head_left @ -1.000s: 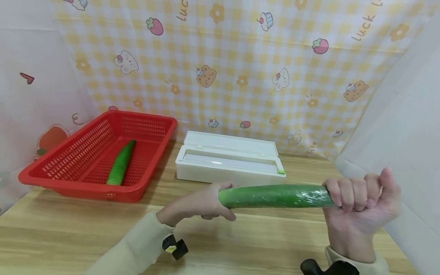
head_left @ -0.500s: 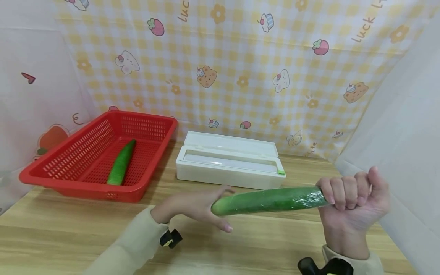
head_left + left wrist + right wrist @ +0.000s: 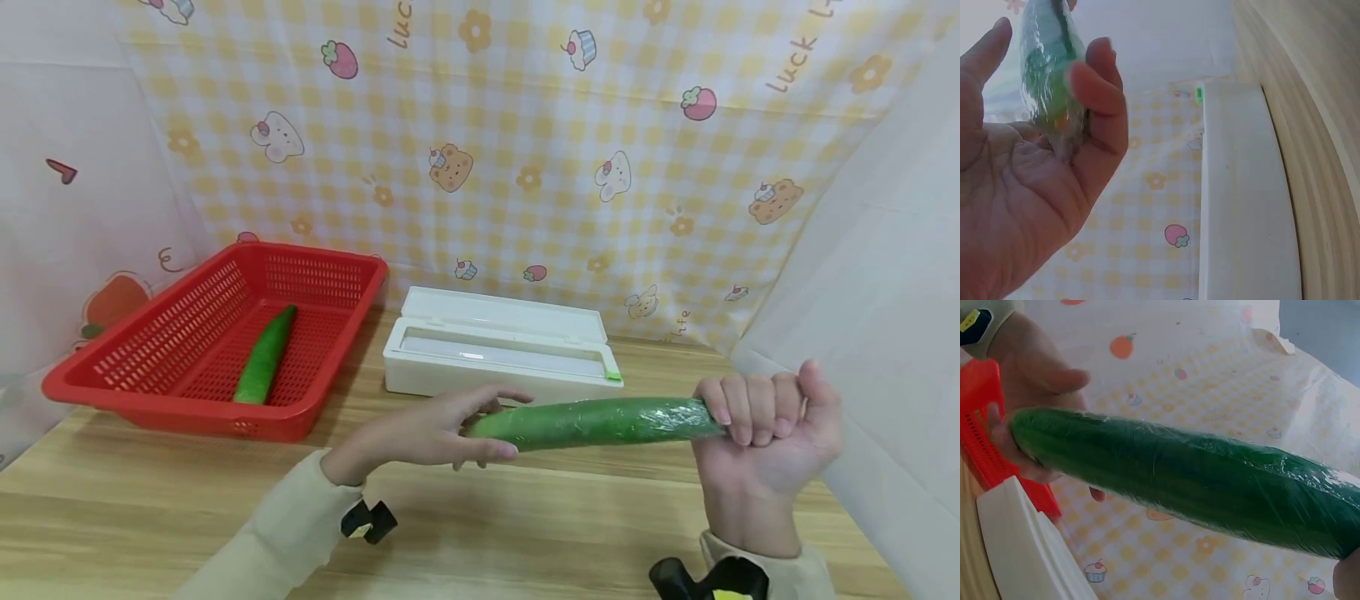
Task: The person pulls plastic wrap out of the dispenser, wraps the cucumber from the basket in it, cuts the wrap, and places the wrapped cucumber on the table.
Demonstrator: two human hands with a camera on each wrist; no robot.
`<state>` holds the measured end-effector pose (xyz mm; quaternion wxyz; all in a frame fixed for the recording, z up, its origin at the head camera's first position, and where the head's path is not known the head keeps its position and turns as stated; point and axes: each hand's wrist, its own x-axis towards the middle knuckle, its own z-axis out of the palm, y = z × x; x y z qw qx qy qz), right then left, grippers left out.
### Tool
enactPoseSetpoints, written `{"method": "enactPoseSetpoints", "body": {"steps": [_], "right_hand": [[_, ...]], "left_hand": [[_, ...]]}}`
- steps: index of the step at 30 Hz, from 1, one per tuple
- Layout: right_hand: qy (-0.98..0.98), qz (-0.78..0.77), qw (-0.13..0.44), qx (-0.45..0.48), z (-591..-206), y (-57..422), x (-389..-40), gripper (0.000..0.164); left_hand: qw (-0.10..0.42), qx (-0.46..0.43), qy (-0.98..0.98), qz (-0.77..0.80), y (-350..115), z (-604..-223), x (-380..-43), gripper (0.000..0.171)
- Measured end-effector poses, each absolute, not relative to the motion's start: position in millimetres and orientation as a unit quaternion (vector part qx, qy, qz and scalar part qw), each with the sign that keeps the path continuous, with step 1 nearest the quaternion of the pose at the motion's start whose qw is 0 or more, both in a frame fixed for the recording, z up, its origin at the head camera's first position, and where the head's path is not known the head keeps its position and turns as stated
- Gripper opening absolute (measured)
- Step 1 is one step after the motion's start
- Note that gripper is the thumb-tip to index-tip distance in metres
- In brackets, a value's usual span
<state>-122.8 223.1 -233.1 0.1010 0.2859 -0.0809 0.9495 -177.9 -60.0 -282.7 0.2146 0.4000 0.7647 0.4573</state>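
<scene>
My right hand (image 3: 772, 425) grips the right end of a cucumber (image 3: 600, 422) wrapped in clear cling film, held level above the table. The film shines and wrinkles most near that fist. At the other end my left hand (image 3: 431, 429) cups the tip, its thumb and fingers spread on either side. In the left wrist view, a gathered tail of film (image 3: 1066, 140) points into the palm, fingers bent beside it and the thumb apart. The right wrist view shows the film (image 3: 1272, 465) lying tight along the cucumber's length.
A white cling film dispenser (image 3: 487, 379) with its lid raised and a green slider (image 3: 613, 375) stands behind the held cucumber. To the left, a red plastic basket (image 3: 330, 375) holds another cucumber (image 3: 264, 354). A yellow checked cloth (image 3: 525, 208) hangs behind the wooden table (image 3: 562, 533).
The left hand first spreads away from the cucumber's tip, then draws its thumb and fingers nearer around it. The right hand shifts slightly left, and the cucumber tilts, then levels.
</scene>
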Motion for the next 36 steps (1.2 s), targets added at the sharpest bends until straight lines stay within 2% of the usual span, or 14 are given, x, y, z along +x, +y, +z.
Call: {"method": "enactPoseSetpoints", "body": {"steps": [3, 5, 9, 14, 16, 18, 22, 26, 29, 32, 36], "right_hand": [[-0.099, 0.954, 0.088, 0.269, -234.1, 225.2, -125.0, 0.056], [-0.123, 0.954, 0.06, 0.266, -234.3, 226.8, -126.2, 0.056], [-0.287, 0.916, 0.043, 0.277, -233.3, 228.6, -128.6, 0.05], [-0.627, 0.74, 0.102, 0.22, -229.9, 231.8, -126.3, 0.025], [-0.739, 0.639, 0.108, 0.185, -227.6, 234.1, -123.0, 0.025], [-0.819, 0.537, 0.089, 0.179, -225.9, 236.8, -118.8, 0.032], [-0.908, 0.357, 0.07, 0.207, -225.0, 239.1, -111.7, 0.036], [-0.942, 0.258, 0.061, 0.205, -225.8, 235.8, -108.3, 0.046], [-0.948, 0.231, 0.052, 0.212, -227.3, 229.6, -108.3, 0.048], [-0.948, 0.213, 0.059, 0.23, -229.8, 223.5, -109.0, 0.043], [-0.944, 0.209, 0.064, 0.246, -233.0, 220.2, -110.2, 0.038]], "left_hand": [[0.175, 0.389, 0.792, 0.436, -56.2, -284.8, -176.5, 0.064], [0.134, 0.375, 0.812, 0.426, -53.7, -286.0, -176.2, 0.066], [0.046, 0.323, 0.853, 0.408, -52.2, -287.0, -178.4, 0.067], [-0.05, 0.28, 0.892, 0.352, -61.3, -283.8, -182.5, 0.071], [-0.088, 0.285, 0.899, 0.322, -66.9, -281.2, -184.0, 0.071], [-0.117, 0.293, 0.902, 0.296, -72.2, -278.7, -185.4, 0.072], [-0.132, 0.307, 0.905, 0.263, -79.1, -274.1, -185.8, 0.076], [-0.14, 0.315, 0.912, 0.224, -80.2, -272.7, -183.4, 0.075], [-0.143, 0.319, 0.916, 0.194, -79.4, -274.0, -181.3, 0.073], [-0.147, 0.328, 0.915, 0.186, -78.7, -276.0, -180.5, 0.068], [-0.158, 0.336, 0.907, 0.197, -76.7, -276.2, -180.5, 0.081]]}}
